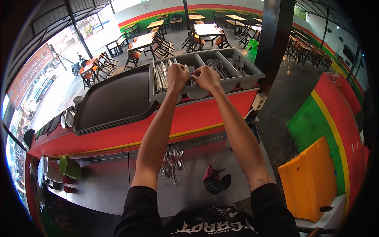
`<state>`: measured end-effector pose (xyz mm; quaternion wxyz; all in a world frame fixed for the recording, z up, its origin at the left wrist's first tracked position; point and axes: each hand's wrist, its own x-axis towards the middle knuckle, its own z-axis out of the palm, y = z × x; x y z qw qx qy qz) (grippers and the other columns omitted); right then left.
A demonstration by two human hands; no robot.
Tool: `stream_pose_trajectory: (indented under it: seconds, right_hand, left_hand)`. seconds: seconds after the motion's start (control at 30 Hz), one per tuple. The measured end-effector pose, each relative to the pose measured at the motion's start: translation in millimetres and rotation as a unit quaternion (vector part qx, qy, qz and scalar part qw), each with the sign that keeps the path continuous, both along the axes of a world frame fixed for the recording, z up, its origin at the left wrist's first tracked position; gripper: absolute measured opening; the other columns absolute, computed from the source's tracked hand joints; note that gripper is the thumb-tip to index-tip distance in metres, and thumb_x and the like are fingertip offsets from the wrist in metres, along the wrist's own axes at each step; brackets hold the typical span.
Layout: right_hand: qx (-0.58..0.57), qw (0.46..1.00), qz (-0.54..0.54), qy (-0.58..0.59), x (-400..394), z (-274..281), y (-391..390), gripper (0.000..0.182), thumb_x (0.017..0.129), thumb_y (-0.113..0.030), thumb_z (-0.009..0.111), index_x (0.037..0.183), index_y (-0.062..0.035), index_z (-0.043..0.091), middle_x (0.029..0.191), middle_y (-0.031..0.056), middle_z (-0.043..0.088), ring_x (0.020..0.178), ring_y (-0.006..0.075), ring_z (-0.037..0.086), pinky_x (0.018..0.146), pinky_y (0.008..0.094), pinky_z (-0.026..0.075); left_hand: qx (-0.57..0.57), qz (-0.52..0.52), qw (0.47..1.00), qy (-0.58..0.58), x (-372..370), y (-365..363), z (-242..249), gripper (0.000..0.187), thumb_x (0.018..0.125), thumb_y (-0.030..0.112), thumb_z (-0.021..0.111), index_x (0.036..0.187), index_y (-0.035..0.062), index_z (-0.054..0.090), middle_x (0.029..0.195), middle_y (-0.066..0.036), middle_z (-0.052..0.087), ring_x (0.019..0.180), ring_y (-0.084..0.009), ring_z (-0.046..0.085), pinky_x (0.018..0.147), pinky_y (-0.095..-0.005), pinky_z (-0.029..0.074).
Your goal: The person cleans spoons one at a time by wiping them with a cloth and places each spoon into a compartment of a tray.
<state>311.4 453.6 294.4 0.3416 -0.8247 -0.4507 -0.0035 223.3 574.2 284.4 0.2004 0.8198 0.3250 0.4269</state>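
A grey cutlery tray (252, 76) with several compartments sits on the red counter. My left hand (178, 75) is over its left part, fingers curled and pressed together. Beside it, my right hand (206, 78) pinches its fingertips above the second compartment. The two hands nearly meet; whatever lies between the fingers is too small or covered to name. Thin wrapped sticks (160, 77) fill the leftmost compartment. Forks (216, 66) lie in the third compartment, and spoons (238, 64) in the rightmost one. Some metal cutlery shows in the compartment under my hands, mostly hidden.
Stacked dark serving trays (114, 98) lie left of the cutlery tray. A green spray bottle (252, 50) stands behind its right end. Below, the steel worktop (150, 197) bears loose spoons (173, 166), a dark red and black cloth item (216, 181) and a green container (70, 168).
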Motion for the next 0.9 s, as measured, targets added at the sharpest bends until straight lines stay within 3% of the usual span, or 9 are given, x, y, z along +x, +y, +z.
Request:
stream_pose_trajectory:
  seconds: [0.3,0.43,0.53,0.63,0.67,0.73,0.8,0.87,0.9]
  right_hand:
    - [0.18,0.982,0.048,-0.014,6.8,-14.5,-2.2,0.027,0.085,-0.035,0.07,0.101,-0.0129,0.077,0.095,0.0063,0.076,0.09,0.0243,0.073,0.082,0.0363,0.054]
    - [0.308,0.931,0.186,0.069,10.1,-24.4,-24.9,0.023,0.093,-0.024,0.066,0.104,-0.0054,0.074,0.097,0.0063,0.075,0.088,0.0184,0.072,0.079,0.0291,0.053]
    - [0.431,0.872,0.207,0.107,-23.7,-49.8,-61.5,0.021,0.097,-0.016,0.062,0.109,-0.0011,0.07,0.101,0.0074,0.073,0.092,0.0135,0.068,0.079,0.0251,0.051]
    - [0.369,0.897,0.125,0.208,-72.6,-130.4,-130.8,0.024,0.099,-0.016,0.061,0.115,0.0011,0.065,0.106,0.0095,0.071,0.099,0.0116,0.066,0.085,0.026,0.048]
    - [0.291,0.921,0.059,0.251,-83.2,-183.9,-152.7,0.025,0.098,-0.016,0.061,0.116,0.0008,0.064,0.109,0.0095,0.07,0.102,0.0136,0.065,0.087,0.0274,0.049]
    - [0.196,0.968,0.075,0.138,-123.4,-284.1,-202.4,0.043,0.094,-0.02,0.066,0.13,0.0006,0.057,0.12,0.0155,0.065,0.115,0.0275,0.061,0.099,0.0371,0.046]
    - [0.014,0.989,0.13,0.069,-169.7,-390.5,-279.9,0.063,0.087,-0.024,0.071,0.141,-0.003,0.046,0.142,0.0203,0.046,0.132,0.0378,0.043,0.109,0.0465,0.035]
    - [-0.136,0.975,0.175,-0.006,-214.2,-432.5,-342.8,0.078,0.083,-0.027,0.071,0.151,-0.0094,0.036,0.159,0.0186,0.025,0.146,0.0421,0.024,0.116,0.0542,0.024]
    - [-0.138,0.972,0.19,0.03,-212.4,-437.1,-344.8,0.08,0.083,-0.027,0.071,0.152,-0.0123,0.034,0.161,0.0167,0.022,0.147,0.0418,0.02,0.116,0.0556,0.021]
  left_hand:
    - [0.057,-0.017,0.998,-0.003,-5.2,-7.6,-1.4,0.02,0.085,0.02,0.061,0.091,0.0061,0.075,0.085,-0.02,0.07,0.082,-0.0382,0.069,0.072,-0.0456,0.054]
    - [0.159,-0.05,0.981,-0.097,-31.4,-44.2,3.8,0.018,0.089,0.018,0.058,0.092,0.0071,0.072,0.084,-0.016,0.069,0.077,-0.0366,0.068,0.069,-0.045,0.053]
    - [0.138,-0.077,0.976,-0.153,-84.5,-101.9,-22.9,0.013,0.091,0.016,0.059,0.092,0.0061,0.069,0.079,-0.013,0.065,0.071,-0.0338,0.066,0.063,-0.0424,0.051]
    - [0.005,-0.08,0.986,-0.144,-145.9,-152.9,-120.9,0.01,0.09,0.013,0.064,0.096,0.0049,0.066,0.074,-0.013,0.062,0.064,-0.0321,0.062,0.056,-0.0399,0.046]
    - [-0.098,-0.053,0.993,-0.048,-171.6,-169.8,-157.1,0.014,0.089,0.016,0.064,0.096,0.0038,0.066,0.077,-0.016,0.065,0.066,-0.0355,0.064,0.059,-0.0425,0.048]
    - [-0.186,-0.023,0.981,0.055,-217.3,-191.6,-265.4,0.02,0.09,0.022,0.062,0.095,0.0034,0.068,0.087,-0.021,0.069,0.081,-0.0404,0.068,0.069,-0.0468,0.053]
    - [-0.287,0.026,0.944,0.159,-264.5,-219.5,-362.8,0.027,0.091,0.03,0.063,0.099,0.0046,0.068,0.096,-0.019,0.07,0.09,-0.0381,0.068,0.076,-0.0483,0.053]
    - [-0.34,0.06,0.916,0.206,-298.4,-247.7,-395.8,0.03,0.091,0.034,0.064,0.102,0.0056,0.068,0.101,-0.018,0.07,0.094,-0.038,0.067,0.078,-0.0497,0.052]
    - [-0.353,0.071,0.907,0.217,-309.3,-256.4,-401.3,0.031,0.091,0.035,0.065,0.103,0.0062,0.067,0.102,-0.017,0.07,0.096,-0.0381,0.066,0.078,-0.0503,0.052]
